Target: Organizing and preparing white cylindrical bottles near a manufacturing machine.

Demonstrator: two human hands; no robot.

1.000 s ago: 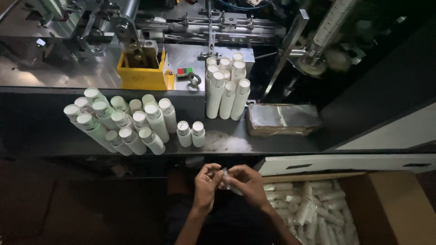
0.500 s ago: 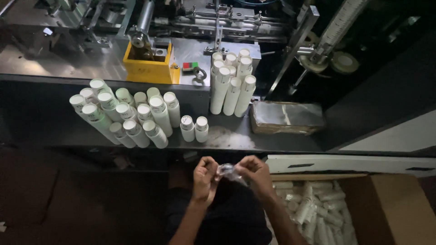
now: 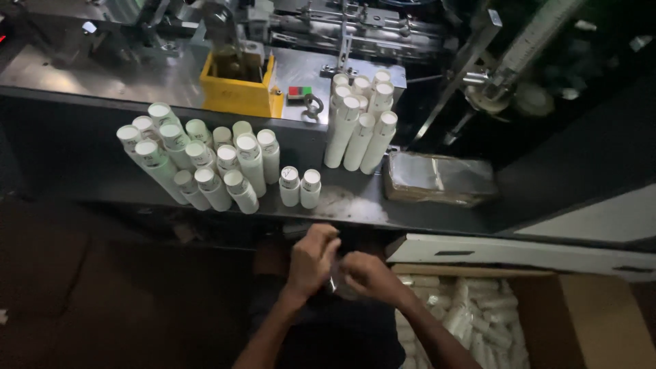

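Clear piece, small and glossy, pinched between both hands low in the view, just under the front edge of the dark surface. Too small and dim to say whether film, pouch or wrapper.

Left hand: curled, fingertips closed on the top of the clear piece, thumb side turned up. Right hand: curled too, fingers closed on the other side of the same piece, touching the left. Nothing else in either hand, as far as can be told.

Looks like a mid-handling step: working the clear piece with the fingertips, apart from any tube for now.

On the surface above: a leaning cluster of white tubes to the left, two short tubes standing nearest the hands, a taller bunch of tubes behind, a flat stack of clear sheets to the right. Behind these, a yellow bin and machine parts. Lower right, an open cardboard box with pale wrapped tubes inside.

Next move, by judgement only: calls for a fine two-handed fingertip grip, steady and gentle enough not to tear or crumple thin material, and a short reach up past the edge without knocking the short tubes.
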